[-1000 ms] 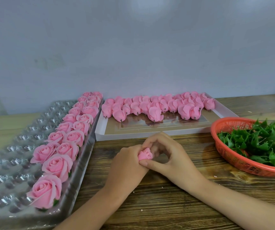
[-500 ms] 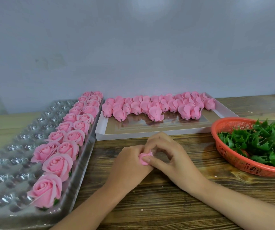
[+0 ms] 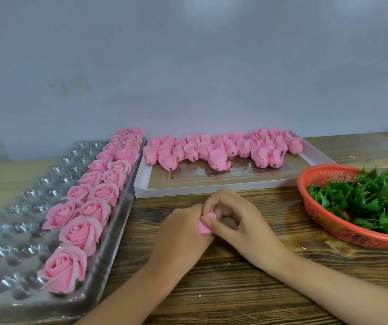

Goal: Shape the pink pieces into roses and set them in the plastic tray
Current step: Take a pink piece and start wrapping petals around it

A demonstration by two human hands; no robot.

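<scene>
Left hand (image 3: 180, 233): curled round pink piece (image 3: 205, 225), over counter (image 3: 235, 289).
Right hand (image 3: 244, 221): pinching same piece with fingertips.
Plastic tray (image 3: 19, 221): two rows of roses (image 3: 81, 232) at right side.

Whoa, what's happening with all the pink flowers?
A person's left hand grips a pink piece while the right hand pinches its petals into shape. Finished roses fill two rows of the plastic tray. More unshaped pieces wait in the white box behind.
</scene>
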